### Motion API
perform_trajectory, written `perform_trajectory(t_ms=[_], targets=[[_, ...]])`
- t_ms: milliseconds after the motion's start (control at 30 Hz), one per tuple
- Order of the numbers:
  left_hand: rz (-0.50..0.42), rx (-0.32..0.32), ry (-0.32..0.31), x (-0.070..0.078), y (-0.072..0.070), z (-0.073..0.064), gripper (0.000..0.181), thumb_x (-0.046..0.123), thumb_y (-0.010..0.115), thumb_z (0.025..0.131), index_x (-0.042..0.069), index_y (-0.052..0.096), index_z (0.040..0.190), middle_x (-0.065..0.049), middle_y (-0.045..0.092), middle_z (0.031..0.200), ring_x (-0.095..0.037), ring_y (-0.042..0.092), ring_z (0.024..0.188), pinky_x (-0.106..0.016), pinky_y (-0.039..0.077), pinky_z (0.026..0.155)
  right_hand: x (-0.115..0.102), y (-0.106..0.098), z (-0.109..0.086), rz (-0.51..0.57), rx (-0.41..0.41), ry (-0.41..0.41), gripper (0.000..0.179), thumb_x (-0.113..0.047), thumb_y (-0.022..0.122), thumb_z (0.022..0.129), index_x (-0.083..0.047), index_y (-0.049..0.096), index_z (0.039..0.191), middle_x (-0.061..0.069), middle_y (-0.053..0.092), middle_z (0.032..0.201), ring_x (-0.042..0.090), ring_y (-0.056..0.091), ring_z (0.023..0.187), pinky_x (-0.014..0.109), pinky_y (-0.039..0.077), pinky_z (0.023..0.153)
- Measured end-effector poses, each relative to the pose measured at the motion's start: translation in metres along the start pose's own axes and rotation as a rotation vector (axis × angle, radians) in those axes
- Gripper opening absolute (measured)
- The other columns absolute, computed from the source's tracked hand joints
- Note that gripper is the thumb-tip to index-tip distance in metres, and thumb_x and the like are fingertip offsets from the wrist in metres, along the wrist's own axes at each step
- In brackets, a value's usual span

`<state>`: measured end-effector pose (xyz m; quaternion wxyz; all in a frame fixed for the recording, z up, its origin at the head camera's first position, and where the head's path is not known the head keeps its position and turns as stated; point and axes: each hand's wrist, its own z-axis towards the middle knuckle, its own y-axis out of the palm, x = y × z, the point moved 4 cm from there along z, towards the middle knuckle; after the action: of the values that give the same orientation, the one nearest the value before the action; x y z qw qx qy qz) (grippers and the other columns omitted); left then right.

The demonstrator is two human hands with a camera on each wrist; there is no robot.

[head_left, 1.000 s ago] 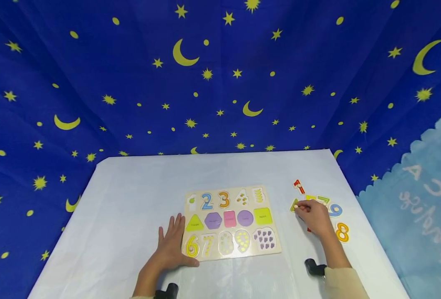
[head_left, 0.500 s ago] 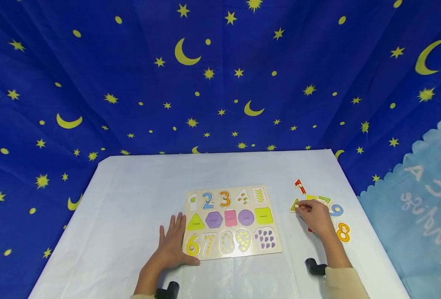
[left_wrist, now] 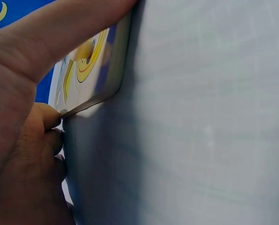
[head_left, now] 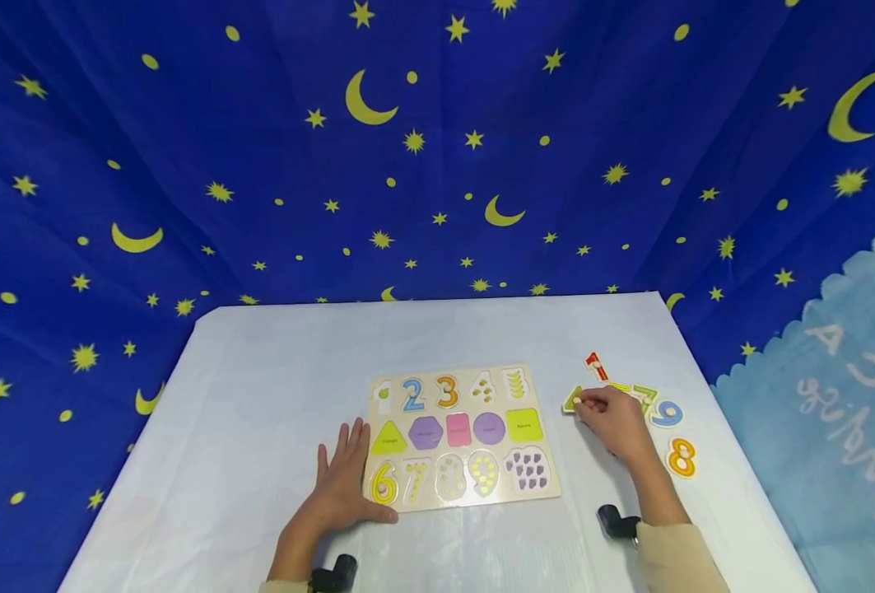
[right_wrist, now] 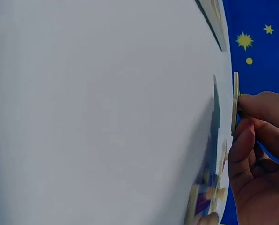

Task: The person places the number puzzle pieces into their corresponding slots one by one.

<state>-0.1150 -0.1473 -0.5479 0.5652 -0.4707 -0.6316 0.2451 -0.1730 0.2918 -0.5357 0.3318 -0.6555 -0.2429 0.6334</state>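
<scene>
While the left hand [head_left: 344, 486] lies spread at the left edge of the puzzle board [head_left: 465, 405], fingers straight along that side and thumb at the near-left corner, the right hand [head_left: 616, 422] pinches a green piece [head_left: 572, 401] between thumb and fingertips. Left has no grip on anything, just contact with the board.

Green piece is right of the board, apart from it, clear of the table [head_left: 289, 354]: right wrist view has it edge-on with a gap below. Its numeral is too covered to read.

Board lies flat. Seated: blue 2 [head_left: 413, 395] and orange 3 [head_left: 447, 392] in the top row, yellow 6 [head_left: 383, 483] at near left. Other number slots show printed pictures. Middle row is coloured shapes, triangle through square.

Loose group on the right: red 1 [head_left: 596, 366] farthest from the person, green 7 [head_left: 644, 397] partly behind the right hand, blue 9 [head_left: 667, 413] just beside it, orange 8 [head_left: 681, 457] nearer the person. Blue star-and-moon curtain [head_left: 437, 165] behind the table.
</scene>
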Motion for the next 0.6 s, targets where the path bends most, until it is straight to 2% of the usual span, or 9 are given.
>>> perform_trajectory(t_ms=[300, 600], targets=[[0.001, 0.006, 0.005, -0.002, 0.001, 0.0, 0.149, 0.068, 0.084, 0.04, 0.002, 0.012, 0.153, -0.016, 0.005, 0.159, -0.034, -0.005, 0.144, -0.063, -0.008, 0.107, -0.01, 0.006, 0.002, 0.028, -0.012, -0.006, 0.026, -0.021, 0.071, 0.086, -0.004, 0.07, 0.106, 0.004, 0.063, 0.086, 0.017, 0.056, 0.075, 0.028, 0.048, 0.062], [-0.013, 0.007, 0.012, -0.001, 0.001, 0.0, 0.148, 0.067, 0.085, 0.042, 0.003, 0.012, 0.154, -0.016, 0.006, 0.159, -0.034, -0.005, 0.145, -0.062, -0.008, 0.108, -0.031, 0.016, 0.008, 0.065, -0.014, -0.084, 0.02, -0.019, 0.072, 0.085, -0.005, 0.072, 0.1, 0.002, 0.061, 0.084, 0.017, 0.055, 0.074, 0.031, 0.048, 0.063]])
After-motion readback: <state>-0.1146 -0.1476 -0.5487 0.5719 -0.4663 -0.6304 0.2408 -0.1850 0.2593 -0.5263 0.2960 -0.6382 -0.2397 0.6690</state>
